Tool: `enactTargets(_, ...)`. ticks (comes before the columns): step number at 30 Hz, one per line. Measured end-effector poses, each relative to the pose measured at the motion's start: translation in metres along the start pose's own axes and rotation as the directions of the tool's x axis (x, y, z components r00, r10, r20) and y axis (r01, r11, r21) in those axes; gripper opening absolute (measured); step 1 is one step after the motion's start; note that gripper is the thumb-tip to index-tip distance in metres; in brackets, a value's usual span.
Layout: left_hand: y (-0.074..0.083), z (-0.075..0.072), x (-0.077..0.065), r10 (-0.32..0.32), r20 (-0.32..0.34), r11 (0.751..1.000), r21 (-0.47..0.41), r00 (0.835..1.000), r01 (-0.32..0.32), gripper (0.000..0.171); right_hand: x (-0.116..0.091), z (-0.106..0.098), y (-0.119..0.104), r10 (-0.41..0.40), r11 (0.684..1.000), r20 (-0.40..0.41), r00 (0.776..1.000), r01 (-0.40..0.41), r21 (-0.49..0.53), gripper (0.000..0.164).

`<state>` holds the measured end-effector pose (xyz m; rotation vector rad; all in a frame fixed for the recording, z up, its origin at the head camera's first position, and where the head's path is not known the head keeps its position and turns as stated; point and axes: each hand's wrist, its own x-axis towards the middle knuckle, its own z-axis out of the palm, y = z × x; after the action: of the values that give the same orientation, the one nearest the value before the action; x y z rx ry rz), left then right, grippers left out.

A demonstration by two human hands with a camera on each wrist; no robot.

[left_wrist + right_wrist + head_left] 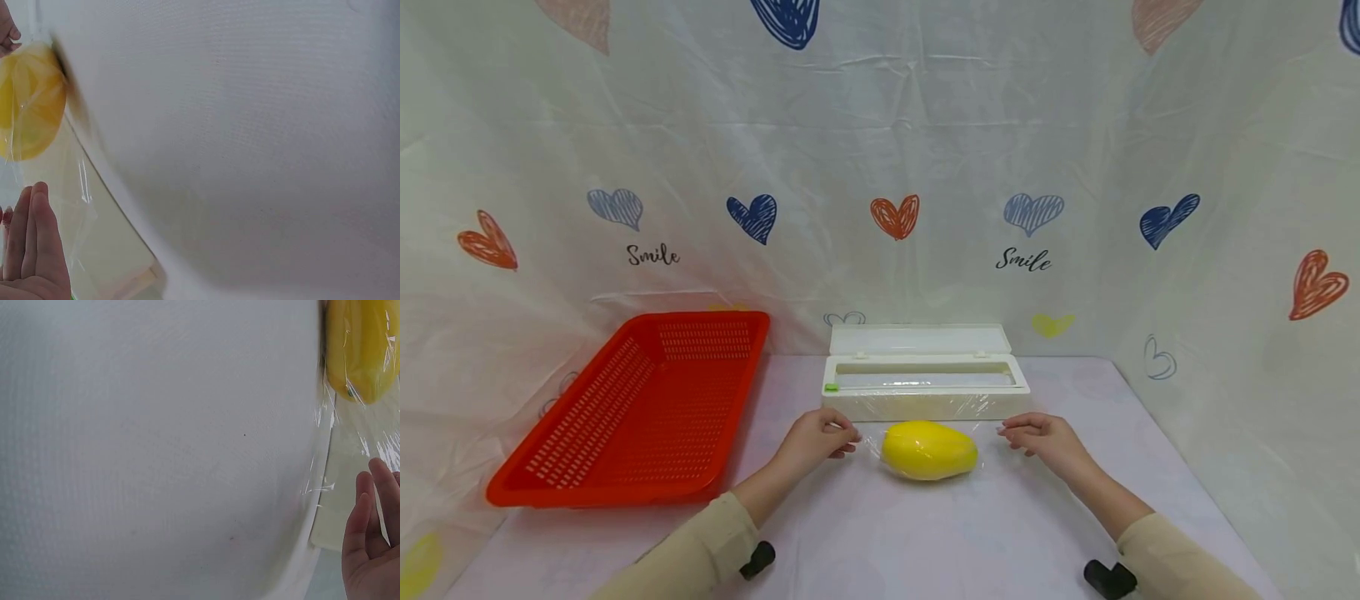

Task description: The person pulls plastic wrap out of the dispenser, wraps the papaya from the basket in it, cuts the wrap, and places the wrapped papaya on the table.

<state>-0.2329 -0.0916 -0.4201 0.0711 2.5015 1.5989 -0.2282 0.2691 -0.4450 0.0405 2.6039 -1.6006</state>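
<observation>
In the head view a smooth yellow, papaya-shaped fruit (929, 451) lies on the table in front of a white cling film dispenser (925, 407). Clear cling film (365, 440) covers the fruit and spreads out past both its ends, shiny and creased. To the fruit's left, my left hand (822, 435) pinches the film between thumb and fingertips. My right hand (1047, 442) does likewise on the right side, fingertips at the film's edge. Both wrist views show the fruit (31, 103) beyond the fingers, with the dispenser behind it.
A red perforated plastic basket (730, 467) stands at the left of the table. The dispenser's lid (921, 339) is raised at the back, and a green slider (831, 387) sits at its left end. A heart-printed curtain (895, 275) hangs behind the pale tablecloth (910, 542).
</observation>
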Motion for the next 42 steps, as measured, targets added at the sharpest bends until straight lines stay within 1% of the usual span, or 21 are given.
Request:
enactTargets(3, 0.000, 0.001, 0.002, -0.025, 0.001, 1.000, 0.002, 1.000, 0.025, 0.011, 0.001, 0.001, 0.002, -0.021, 1.000, 0.022, 1.000, 0.021, -0.001, 0.031)
enactTargets(7, 0.001, 0.002, 0.005, -0.055, -0.006, 0.998, 0.001, 0.998, 0.055, 0.012, 0.002, 0.002, 0.002, -0.021, 1.000, 0.034, 0.999, 0.022, -0.012, 0.032)
enactTargets(11, 0.000, 0.001, 0.007, -0.079, -0.014, 0.997, 0.006, 0.997, 0.079, 0.012, 0.002, 0.004, 0.001, 0.008, 1.000, 0.022, 1.000, -0.007, -0.025, 0.031)
enactTargets(18, -0.003, 0.002, 0.009, -0.104, -0.006, 0.994, 0.034, 0.995, 0.104, 0.012, 0.003, 0.005, -0.001, 0.001, 0.999, 0.024, 1.000, -0.001, -0.039, 0.033)
enactTargets(20, -0.003, 0.003, 0.009, -0.110, 0.000, 0.993, 0.032, 0.994, 0.110, 0.012, 0.004, 0.006, 0.000, 0.011, 0.999, 0.016, 1.000, -0.010, -0.041, 0.032)
enactTargets(24, -0.003, 0.004, 0.008, -0.109, 0.011, 0.994, 0.006, 0.994, 0.109, 0.010, 0.004, 0.007, 0.001, 0.031, 0.999, 0.019, 0.999, -0.031, -0.043, 0.032)
enactTargets(26, -0.003, 0.004, 0.007, -0.105, 0.014, 0.994, -0.016, 0.994, 0.105, 0.009, 0.004, 0.006, 0.000, 0.032, 0.999, 0.030, 0.999, -0.031, -0.043, 0.034)
enactTargets(28, -0.004, 0.004, 0.006, -0.099, 0.022, 0.994, -0.044, 0.995, 0.100, 0.010, 0.003, 0.006, -0.001, 0.034, 0.998, 0.024, 0.999, -0.032, -0.048, 0.038)
enactTargets(33, -0.007, 0.004, 0.008, -0.086, 0.047, 0.992, -0.084, 0.995, 0.090, 0.016, 0.002, 0.003, -0.002, 0.014, 0.998, -0.005, 1.000, -0.014, -0.060, 0.042)
enactTargets(37, -0.008, 0.004, 0.009, -0.093, 0.048, 0.991, -0.088, 0.994, 0.097, 0.016, 0.001, 0.005, -0.005, -0.016, 1.000, -0.005, 1.000, 0.016, -0.024, 0.040)
enactTargets(42, -0.007, 0.005, 0.009, -0.097, 0.047, 0.992, -0.072, 0.994, 0.100, 0.018, -0.003, 0.011, -0.012, -0.089, 0.996, 0.001, 0.996, 0.089, 0.008, 0.034)
